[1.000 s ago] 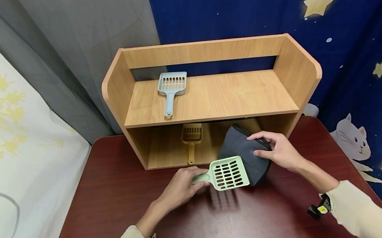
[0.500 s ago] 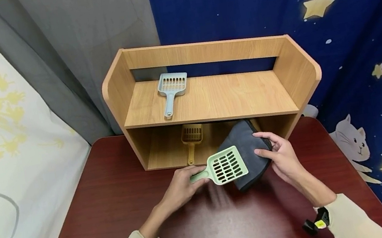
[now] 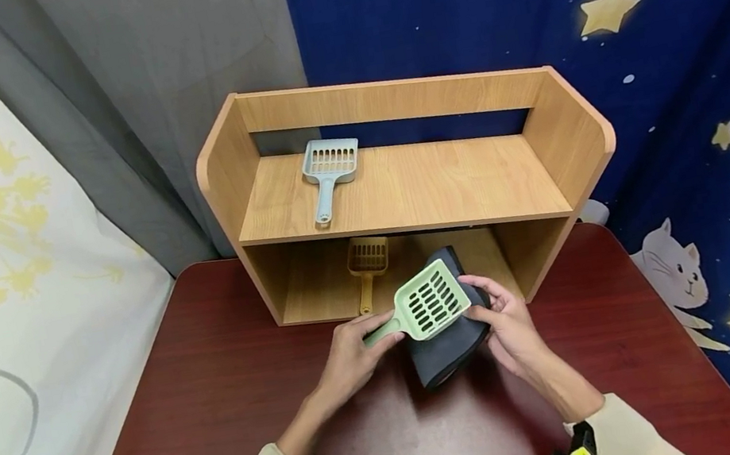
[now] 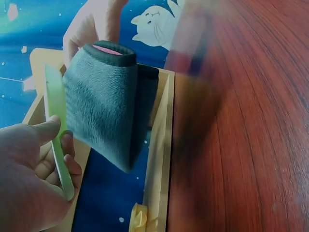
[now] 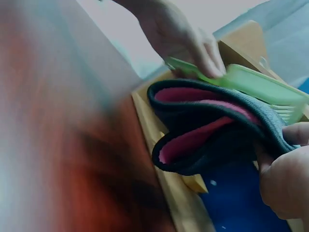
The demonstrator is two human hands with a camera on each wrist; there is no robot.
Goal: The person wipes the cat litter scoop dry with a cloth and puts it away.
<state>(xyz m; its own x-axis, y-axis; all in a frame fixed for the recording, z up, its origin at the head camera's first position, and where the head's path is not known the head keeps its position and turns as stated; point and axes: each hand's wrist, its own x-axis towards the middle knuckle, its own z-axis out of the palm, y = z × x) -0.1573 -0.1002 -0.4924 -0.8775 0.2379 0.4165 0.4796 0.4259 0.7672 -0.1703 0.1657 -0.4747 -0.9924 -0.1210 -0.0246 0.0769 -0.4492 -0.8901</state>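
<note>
My left hand (image 3: pixel 347 359) grips the handle of a pale green slotted litter scoop (image 3: pixel 430 302), its head turned to the right above the table. From the other side, my right hand (image 3: pixel 511 328) pinches a folded dark grey cloth (image 3: pixel 439 360) with black edging. Pink lining shows inside the folds of the cloth (image 5: pixel 193 94) in the right wrist view. In the head view the scoop lies over the cloth and hides part of it. Seen from the left wrist, the scoop (image 4: pixel 56 106) stands edge-on right beside the cloth's face.
A two-level wooden shelf (image 3: pixel 444 182) stands at the back of the dark red table (image 3: pixel 233 394). A light blue litter scoop (image 3: pixel 325 194) lies on its upper board. The lower level holds a yellow-brown litter scoop (image 3: pixel 367 291), handle forward. Curtains hang behind and beside the table.
My right hand has brought the cloth left and toward me, in under the scoop. The scoop has risen slightly and tilted, its head turning up to the right.
</note>
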